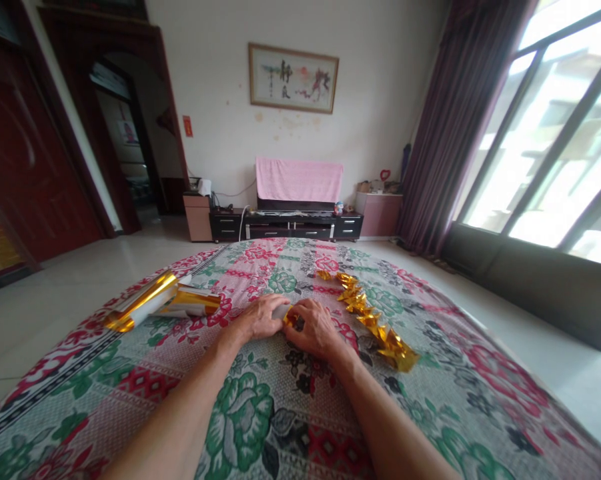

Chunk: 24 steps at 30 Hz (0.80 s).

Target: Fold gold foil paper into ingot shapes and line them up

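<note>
Both hands meet over the flowered cloth (pixel 245 400) at the middle of the table. Between them is a small piece of gold foil paper (pixel 281 311), its pale side partly showing. My left hand (pixel 264 316) holds its left side, fingers pressed together. My right hand (pixel 311 325) curls over the other side, thumb and fingers closed on a gold bit. Their fingers cover most of the paper, so its shape is hidden. Right of my right hand, a slanting row of several folded gold foil pieces (pixel 375 327) lies on the cloth. To the left rest curled gold foil sheets (pixel 147 303) with white undersides.
Past the table's far edge stands a low black cabinet (pixel 225 225) with a pink cloth (pixel 300 179) draped over a screen above it. A window (pixel 545 147) and a purple curtain (pixel 445 127) are on the right. At the left is a red door (pixel 25 153).
</note>
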Available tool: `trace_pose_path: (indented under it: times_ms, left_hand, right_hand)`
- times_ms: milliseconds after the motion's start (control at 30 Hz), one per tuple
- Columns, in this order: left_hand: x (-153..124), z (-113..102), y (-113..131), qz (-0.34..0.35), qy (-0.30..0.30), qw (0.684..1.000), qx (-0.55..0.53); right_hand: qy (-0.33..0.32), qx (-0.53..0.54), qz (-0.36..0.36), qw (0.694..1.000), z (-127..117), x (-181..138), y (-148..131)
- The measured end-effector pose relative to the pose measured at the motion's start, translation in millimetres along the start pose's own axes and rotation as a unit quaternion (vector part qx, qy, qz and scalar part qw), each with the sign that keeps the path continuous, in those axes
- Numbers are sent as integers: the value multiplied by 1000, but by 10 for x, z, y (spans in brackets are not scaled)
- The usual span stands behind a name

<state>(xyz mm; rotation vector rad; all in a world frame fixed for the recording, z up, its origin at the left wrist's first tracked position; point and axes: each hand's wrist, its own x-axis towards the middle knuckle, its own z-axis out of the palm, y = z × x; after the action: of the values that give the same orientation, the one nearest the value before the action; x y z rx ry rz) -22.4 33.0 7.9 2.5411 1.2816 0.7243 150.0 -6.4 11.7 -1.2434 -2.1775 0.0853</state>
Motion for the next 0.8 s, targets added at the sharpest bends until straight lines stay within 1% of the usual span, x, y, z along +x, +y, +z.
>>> trace_pose_path:
  times_ms: [167,333,467,533,600,800]
  left_hand:
    - [-6,-17,33,-8,7,1000,2]
    - [3,-33,33,-14,1,1000,3]
    - [14,-16,9,-23,27,999,18]
    - [21,-1,-9,-11,35,999,12]
    - [26,15,-32,2,34,999,4]
    - [28,57,-102,11,10,1000,10]
  right_hand:
    - [-3,-3,4,1000,2,2,-2]
    - [-13,-11,0,1000,-14,8,-2]
    - [-25,-15,-11,1000,-33,7,2]
    - [-28,-14,-17,999,-36,9,9]
    - [-28,-12,-19,999,-26,13,25]
    - [-19,-1,-30,999,38,37,91]
